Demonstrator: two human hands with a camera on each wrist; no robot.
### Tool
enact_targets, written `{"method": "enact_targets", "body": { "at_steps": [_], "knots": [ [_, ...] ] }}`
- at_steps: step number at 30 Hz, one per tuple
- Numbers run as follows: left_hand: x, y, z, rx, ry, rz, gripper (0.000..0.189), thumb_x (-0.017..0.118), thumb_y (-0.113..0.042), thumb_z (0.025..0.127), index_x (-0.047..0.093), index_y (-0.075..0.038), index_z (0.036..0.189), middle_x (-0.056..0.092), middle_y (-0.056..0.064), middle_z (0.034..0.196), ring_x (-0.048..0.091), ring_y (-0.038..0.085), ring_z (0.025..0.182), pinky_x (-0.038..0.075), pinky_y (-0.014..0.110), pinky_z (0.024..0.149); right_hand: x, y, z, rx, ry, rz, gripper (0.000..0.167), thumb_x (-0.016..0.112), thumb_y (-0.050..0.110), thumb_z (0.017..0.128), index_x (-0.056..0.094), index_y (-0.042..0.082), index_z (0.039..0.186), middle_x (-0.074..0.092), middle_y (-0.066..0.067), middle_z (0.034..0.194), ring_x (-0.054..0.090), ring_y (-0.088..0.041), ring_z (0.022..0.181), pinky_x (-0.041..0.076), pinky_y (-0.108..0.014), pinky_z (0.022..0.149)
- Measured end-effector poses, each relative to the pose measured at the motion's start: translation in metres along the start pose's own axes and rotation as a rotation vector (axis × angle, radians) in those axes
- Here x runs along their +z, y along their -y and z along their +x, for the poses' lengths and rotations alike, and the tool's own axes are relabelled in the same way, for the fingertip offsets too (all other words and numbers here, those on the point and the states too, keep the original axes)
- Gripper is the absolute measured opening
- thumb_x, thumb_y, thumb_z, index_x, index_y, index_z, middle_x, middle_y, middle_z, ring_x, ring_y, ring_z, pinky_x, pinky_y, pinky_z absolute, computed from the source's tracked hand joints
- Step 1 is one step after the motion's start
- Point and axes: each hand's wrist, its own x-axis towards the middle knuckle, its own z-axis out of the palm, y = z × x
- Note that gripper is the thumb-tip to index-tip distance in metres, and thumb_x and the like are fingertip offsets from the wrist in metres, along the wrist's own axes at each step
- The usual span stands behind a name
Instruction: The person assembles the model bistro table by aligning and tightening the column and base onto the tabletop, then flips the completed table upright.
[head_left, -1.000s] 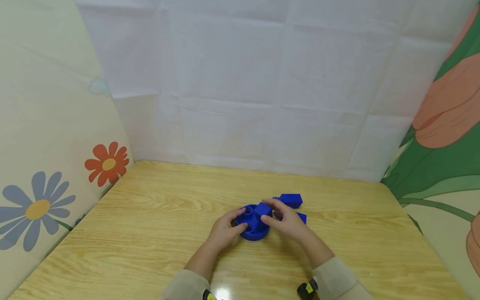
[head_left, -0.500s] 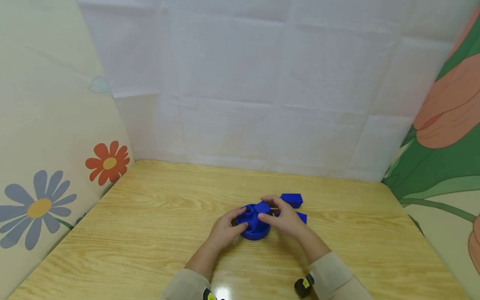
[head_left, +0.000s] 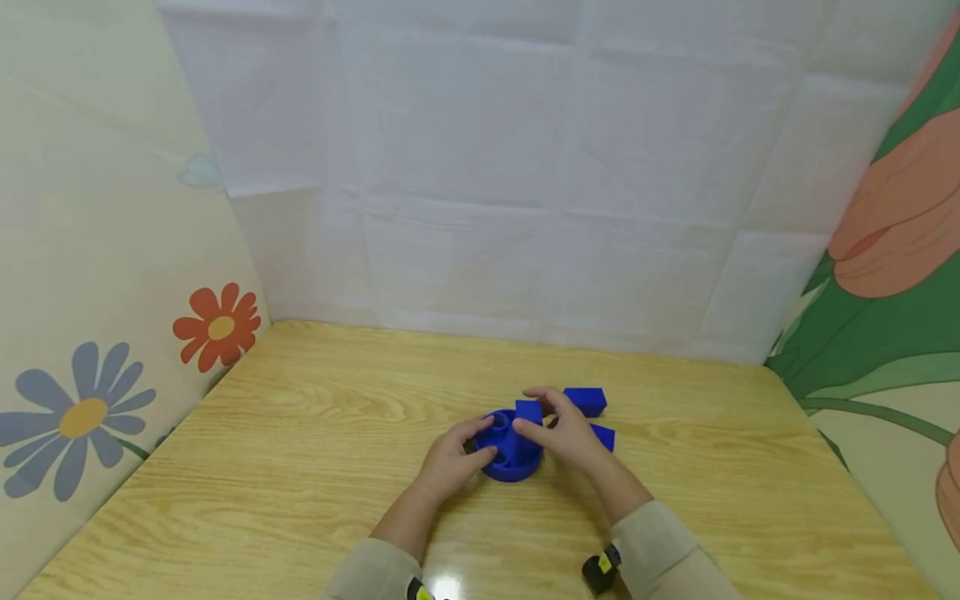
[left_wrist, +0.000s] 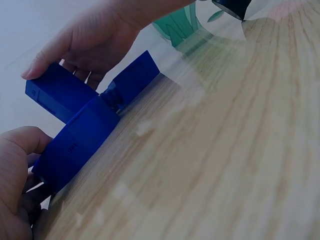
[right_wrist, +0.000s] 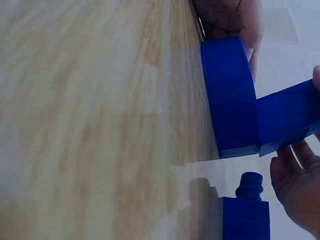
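Note:
A round blue base point(head_left: 512, 472) with ring-shaped sockets inside lies on the wooden table. My left hand point(head_left: 448, 458) grips its left side, thumb and fingers over the rim. A blue rectangular block point(head_left: 528, 411) stands up from the base's right part, its lower end hidden inside the rim. My right hand point(head_left: 573, 435) pinches this block between thumb and fingers near the top. Seen from the right wrist, the block point(right_wrist: 287, 114) rises out of the base point(right_wrist: 230, 95) at a slight tilt.
Two more blue blocks lie to the right, one farther back point(head_left: 585, 401) and one point(head_left: 604, 437) partly behind my right hand. In the right wrist view, a block point(right_wrist: 245, 220) shows a ridged peg at its end. A white cloth point(head_left: 487, 167) hangs behind the table.
The block in my right hand has turned, and its top face now sits square to the head view. My right hand has shifted slightly left. The left hand and base stay nearly still.

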Motion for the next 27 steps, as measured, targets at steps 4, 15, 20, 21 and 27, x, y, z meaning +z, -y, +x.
{"method": "enact_targets", "body": {
  "at_steps": [4, 15, 20, 21, 27],
  "knots": [
    [0.0005, 0.0008, 0.0004, -0.006, 0.001, -0.004, 0.047, 0.069, -0.016, 0.086, 0.062, -0.006, 0.131, 0.057, 0.022, 0.137, 0.051, 0.042, 0.129, 0.038, 0.057, 0.109, -0.0011, -0.0009, 0.0004, -0.045, 0.014, 0.003, 0.046, 0.066, 0.023, 0.093, 0.056, 0.011, 0.136, 0.058, -0.012, 0.132, 0.054, -0.025, 0.109, 0.047, -0.039, 0.089],
    [0.0009, 0.0008, 0.0004, -0.003, -0.013, -0.025, 0.046, 0.069, -0.014, 0.085, 0.063, -0.004, 0.130, 0.058, 0.022, 0.135, 0.051, 0.042, 0.128, 0.038, 0.056, 0.109, -0.0013, -0.0028, 0.0014, -0.070, -0.013, 0.103, 0.043, 0.064, 0.012, 0.093, 0.057, 0.003, 0.134, 0.058, -0.019, 0.128, 0.054, -0.031, 0.117, 0.045, -0.046, 0.103],
    [0.0017, 0.0017, 0.0002, 0.007, -0.011, -0.023, 0.046, 0.070, -0.014, 0.085, 0.063, -0.003, 0.130, 0.059, 0.022, 0.135, 0.052, 0.042, 0.128, 0.039, 0.056, 0.109, -0.0001, -0.0076, 0.0053, -0.058, -0.007, 0.102, 0.046, 0.067, 0.014, 0.091, 0.056, 0.005, 0.135, 0.055, -0.015, 0.112, 0.051, -0.019, 0.095, 0.044, -0.029, 0.081],
    [0.0017, 0.0016, 0.0002, 0.005, -0.008, -0.028, 0.047, 0.070, -0.014, 0.085, 0.062, -0.003, 0.130, 0.059, 0.022, 0.135, 0.052, 0.042, 0.128, 0.039, 0.056, 0.109, -0.0001, -0.0081, 0.0058, -0.054, -0.008, 0.100, 0.047, 0.067, 0.015, 0.091, 0.056, 0.006, 0.136, 0.055, -0.014, 0.113, 0.050, -0.017, 0.092, 0.043, -0.027, 0.078],
    [0.0008, 0.0014, 0.0001, -0.005, 0.000, -0.034, 0.047, 0.070, -0.015, 0.085, 0.062, -0.005, 0.131, 0.057, 0.022, 0.137, 0.050, 0.042, 0.129, 0.038, 0.057, 0.110, -0.0006, -0.0083, 0.0070, -0.007, -0.009, 0.129, 0.048, 0.067, 0.018, 0.091, 0.056, 0.009, 0.136, 0.057, -0.016, 0.127, 0.053, -0.022, 0.100, 0.047, -0.029, 0.079]
  ]
}}
